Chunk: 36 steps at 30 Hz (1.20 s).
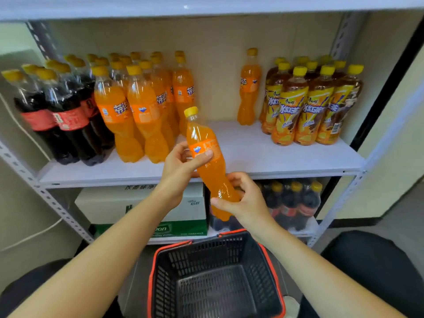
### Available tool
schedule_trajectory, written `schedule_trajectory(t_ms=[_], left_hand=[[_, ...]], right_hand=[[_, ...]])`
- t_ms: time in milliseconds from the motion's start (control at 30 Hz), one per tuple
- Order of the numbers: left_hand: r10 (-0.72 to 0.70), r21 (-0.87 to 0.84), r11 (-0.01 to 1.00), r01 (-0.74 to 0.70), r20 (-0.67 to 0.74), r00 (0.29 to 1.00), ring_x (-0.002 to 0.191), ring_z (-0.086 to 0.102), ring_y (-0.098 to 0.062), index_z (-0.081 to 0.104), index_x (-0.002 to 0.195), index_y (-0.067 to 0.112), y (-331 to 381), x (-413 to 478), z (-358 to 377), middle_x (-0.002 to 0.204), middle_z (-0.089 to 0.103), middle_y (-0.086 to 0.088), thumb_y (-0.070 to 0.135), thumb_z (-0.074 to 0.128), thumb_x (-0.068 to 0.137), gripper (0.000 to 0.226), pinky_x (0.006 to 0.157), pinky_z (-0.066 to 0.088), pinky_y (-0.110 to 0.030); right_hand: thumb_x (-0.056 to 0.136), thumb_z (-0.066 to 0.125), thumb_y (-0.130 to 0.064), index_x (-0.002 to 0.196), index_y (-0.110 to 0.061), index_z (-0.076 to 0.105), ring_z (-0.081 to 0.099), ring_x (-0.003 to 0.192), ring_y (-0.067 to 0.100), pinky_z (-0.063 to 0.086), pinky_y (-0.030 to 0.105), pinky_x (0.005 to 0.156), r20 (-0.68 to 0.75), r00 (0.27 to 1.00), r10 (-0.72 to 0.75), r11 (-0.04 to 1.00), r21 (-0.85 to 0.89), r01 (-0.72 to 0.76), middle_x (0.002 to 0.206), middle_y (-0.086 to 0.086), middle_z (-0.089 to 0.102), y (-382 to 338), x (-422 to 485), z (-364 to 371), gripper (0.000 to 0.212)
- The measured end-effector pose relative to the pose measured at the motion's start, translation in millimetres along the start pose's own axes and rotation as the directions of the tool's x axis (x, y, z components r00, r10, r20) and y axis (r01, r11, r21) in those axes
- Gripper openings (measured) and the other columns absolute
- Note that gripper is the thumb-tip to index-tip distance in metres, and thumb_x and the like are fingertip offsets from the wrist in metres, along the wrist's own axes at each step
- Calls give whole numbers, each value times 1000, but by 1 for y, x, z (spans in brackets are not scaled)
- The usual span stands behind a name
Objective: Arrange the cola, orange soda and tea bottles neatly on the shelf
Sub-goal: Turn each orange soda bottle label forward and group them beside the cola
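- Plainly, we hold one orange soda bottle (200, 134) tilted in front of the flat white shelf (252, 154), its glossy clear plastic pinched in at the waist and its yellow cap leaning up-left.
- Our left hand (179, 171) wraps the label band with the thumb laid across it, and our right hand (243, 200) grips the contoured lower body.
- On the shelf stand dark cola bottles (57, 115) at the left, an orange soda cluster (137, 106) beside them, a lone orange bottle (249, 88), and tea bottles (309, 104) at the right.
- Below us sits a black plastic mesh basket (218, 278) with a red rim.
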<state>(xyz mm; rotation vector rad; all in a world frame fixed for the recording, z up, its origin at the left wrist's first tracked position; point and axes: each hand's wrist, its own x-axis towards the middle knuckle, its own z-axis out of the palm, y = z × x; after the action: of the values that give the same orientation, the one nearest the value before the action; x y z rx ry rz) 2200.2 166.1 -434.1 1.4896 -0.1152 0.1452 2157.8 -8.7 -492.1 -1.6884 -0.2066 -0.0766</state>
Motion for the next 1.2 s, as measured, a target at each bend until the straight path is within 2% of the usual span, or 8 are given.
schedule_trajectory(t_ms=[133,367,533,667,833,1033,1100,1200], left_hand=[[-35,-63,997,45,144,989,94,71,-10,69,109,32,-5,-7,-12,103,74,8,39,70,82,28,75,57,-24],[-45,-160,985,62,110,993,93,73,-18,59,128,19,-13,-12,-28,105,76,0,23,70,83,47,76,58,-29],[-13,-106,994,23,94,996,98,73,-13,62,127,22,-16,-16,-29,106,76,5,27,74,82,47,77,58,-25],[-18,-132,991,35,131,991,95,72,-12,63,120,22,-12,-14,-31,104,75,5,28,75,80,42,76,58,-25],[-36,-197,978,63,135,990,88,73,-18,57,121,17,-11,-13,-37,100,76,-1,17,69,82,41,74,59,-31],[20,-97,995,-15,46,999,96,75,-17,56,129,16,-11,-21,-30,103,77,3,26,84,74,63,73,60,-31],[33,-77,997,-29,48,998,99,73,-20,58,130,15,-11,-22,-27,105,75,0,35,85,68,70,78,60,-34],[40,-44,998,-36,94,995,101,70,-18,63,121,20,-9,-21,-27,105,73,2,41,79,71,56,84,57,-33]], right_hand=[[62,87,-41,118,-30,67,70,106,22,57,47,93,67,991,118,964,234,-130,115,0,74,11,-4,3,61],[80,78,-29,133,-27,62,68,115,23,52,43,94,269,932,243,876,351,-330,126,2,72,20,2,6,56],[68,88,-41,127,-30,62,71,107,18,60,36,87,172,963,205,956,178,-235,117,-3,73,17,-3,14,65],[70,88,-27,121,-16,59,72,101,23,60,38,83,154,960,234,924,273,-268,112,2,75,16,-6,13,59],[77,85,-28,125,-18,64,69,108,32,57,47,89,190,951,245,899,323,-296,119,9,73,17,-7,7,53],[72,90,-35,126,-28,61,71,104,13,59,31,89,150,981,121,993,-2,-122,116,-1,72,20,-10,13,62],[67,90,-34,118,-27,61,73,98,14,59,30,84,122,987,105,993,34,-110,109,1,75,22,-10,16,59],[67,90,-34,114,-27,66,75,99,20,60,41,85,168,978,125,979,140,-149,110,3,77,23,-10,14,53]])
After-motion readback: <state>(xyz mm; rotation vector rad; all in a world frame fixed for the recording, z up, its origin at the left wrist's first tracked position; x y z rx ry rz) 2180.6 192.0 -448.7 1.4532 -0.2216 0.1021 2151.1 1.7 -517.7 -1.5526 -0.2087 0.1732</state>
